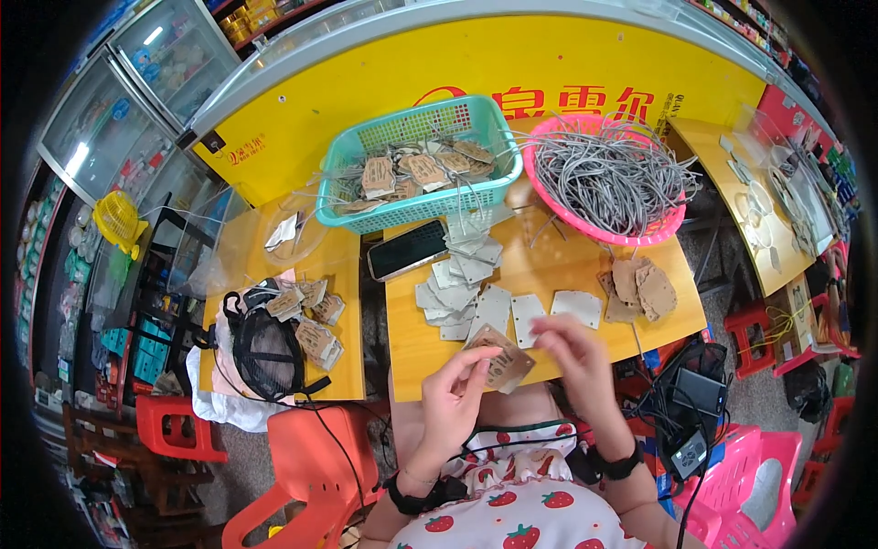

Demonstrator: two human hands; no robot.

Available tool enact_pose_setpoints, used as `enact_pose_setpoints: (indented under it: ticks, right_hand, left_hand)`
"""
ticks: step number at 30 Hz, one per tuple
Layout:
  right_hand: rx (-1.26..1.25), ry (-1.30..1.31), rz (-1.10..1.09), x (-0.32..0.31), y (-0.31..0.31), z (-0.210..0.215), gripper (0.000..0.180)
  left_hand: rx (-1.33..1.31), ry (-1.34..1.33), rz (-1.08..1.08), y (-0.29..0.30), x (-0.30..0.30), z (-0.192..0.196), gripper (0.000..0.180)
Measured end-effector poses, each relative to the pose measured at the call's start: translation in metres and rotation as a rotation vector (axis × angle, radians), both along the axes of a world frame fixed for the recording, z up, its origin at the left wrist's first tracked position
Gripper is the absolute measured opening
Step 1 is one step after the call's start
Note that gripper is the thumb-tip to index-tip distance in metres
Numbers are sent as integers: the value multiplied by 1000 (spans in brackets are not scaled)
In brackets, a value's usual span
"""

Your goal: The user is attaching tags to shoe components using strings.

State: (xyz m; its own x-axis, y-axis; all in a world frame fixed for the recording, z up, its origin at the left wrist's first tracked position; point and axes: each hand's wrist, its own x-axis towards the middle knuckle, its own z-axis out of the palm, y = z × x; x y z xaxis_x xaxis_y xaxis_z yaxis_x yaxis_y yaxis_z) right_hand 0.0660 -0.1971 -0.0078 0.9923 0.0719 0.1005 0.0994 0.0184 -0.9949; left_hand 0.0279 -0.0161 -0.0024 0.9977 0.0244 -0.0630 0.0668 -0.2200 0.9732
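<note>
My left hand pinches a brown cardboard tag with dark print, tilted above the front edge of the wooden table. Just right of the tag is my right hand, fingers bent and blurred; whether anything is in them is hard to make out. Under and beyond the hands lie loose pale grey cards with small holes, and more of them spread in an overlapping pile to the left. A stack of brown cards rests to the right.
Behind stand a teal basket of tags with grey cords and a pink basket heaped with grey cords. A phone lies by the pile. On the left table are a black mesh bag and bundled tags.
</note>
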Motion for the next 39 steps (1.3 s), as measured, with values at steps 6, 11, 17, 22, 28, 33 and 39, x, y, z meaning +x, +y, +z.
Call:
enact_pose_setpoints:
  ticks: [6,11,17,22,28,33,39]
  right_hand:
    - [-382,-395,-393,85,-54,9,20]
    - [-796,-621,-559,154,-89,-17,21]
    - [-1097,-218,-553,179,-80,-9,23]
    - [-876,-511,-603,167,-91,19,17]
    - [-547,-829,-419,76,-45,73,30]
    - [-573,-930,170,6,4,41,23]
    - [-428,-754,660,-39,38,19,31]
  left_hand:
    - [-26,-254,92,6,-1,1,20]
    - [66,-293,34,10,-3,5,21]
    - [27,-268,81,16,-11,10,22]
    - [66,-240,142,18,-9,13,21]
    - [-76,-239,215,23,-1,0,25]
    - [-57,-191,250,26,3,0,33]
    - [-106,-216,245,23,5,0,35]
